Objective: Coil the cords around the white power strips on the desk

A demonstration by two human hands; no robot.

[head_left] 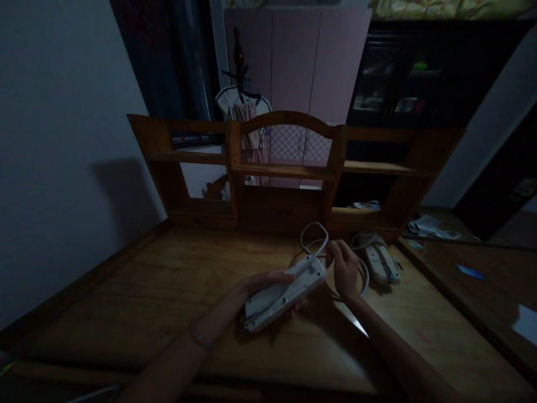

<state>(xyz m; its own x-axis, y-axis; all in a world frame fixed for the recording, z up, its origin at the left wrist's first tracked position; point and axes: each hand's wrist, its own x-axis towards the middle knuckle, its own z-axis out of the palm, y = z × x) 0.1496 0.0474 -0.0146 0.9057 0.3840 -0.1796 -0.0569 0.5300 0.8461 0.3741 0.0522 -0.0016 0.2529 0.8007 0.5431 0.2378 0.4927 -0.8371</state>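
A white power strip, its underside with screws and a label turned up, is tilted above the wooden desk. My left hand grips it, thumb on top and fingertips showing below. Its pale cord lies along the strip, loops up past the far end and curves round to the right. Beside that end, my right hand is closed with curled fingers on the cord; the exact grip is partly hidden. Further right, a second white power strip with its cord bundled round it rests on the desk.
A wooden shelf unit rises along the back of the desk. At left stands a white wall. On a lower brown surface at right lie a blue card and white paper. A shiny strip lies below my right hand.
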